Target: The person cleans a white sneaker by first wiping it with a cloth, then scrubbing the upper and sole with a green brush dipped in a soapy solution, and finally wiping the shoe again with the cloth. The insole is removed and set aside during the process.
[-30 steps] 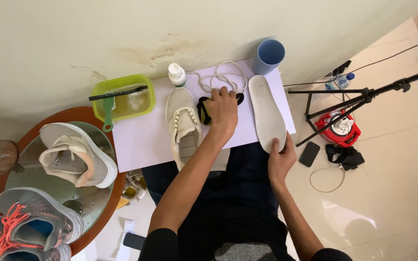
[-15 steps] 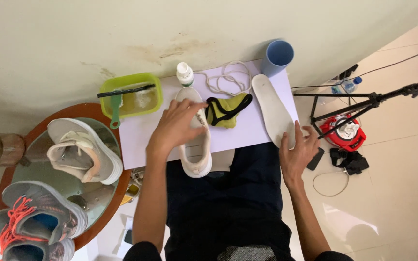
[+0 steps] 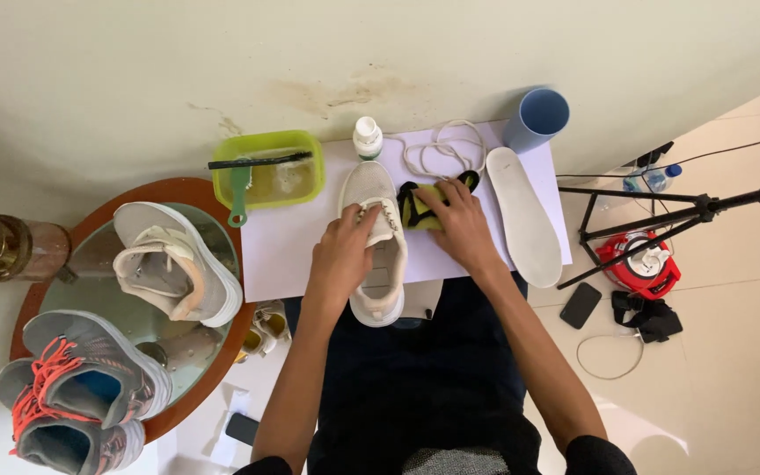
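A white sneaker [image 3: 378,189] without laces lies on a white table [image 3: 283,246], toe pointing away from me. My left hand [image 3: 345,251] rests on its middle and grips it. My right hand [image 3: 461,222] lies on a yellow and black cloth [image 3: 417,204] just right of the shoe, fingers curled onto it. A white insole [image 3: 525,215] lies further right, apart from my right hand. White laces [image 3: 442,154] are coiled behind the cloth.
A green tub [image 3: 266,167] with soapy water holds a green brush [image 3: 239,189] and a black brush. A white bottle [image 3: 367,138] and a blue cup [image 3: 537,119] stand at the table's back. Three shoes sit on a round glass table [image 3: 134,308] at left. A tripod [image 3: 679,215] stands at right.
My left hand left the cloth and took hold of the sneaker, which now lies straighter. My right hand moved from the insole's near end to the cloth.
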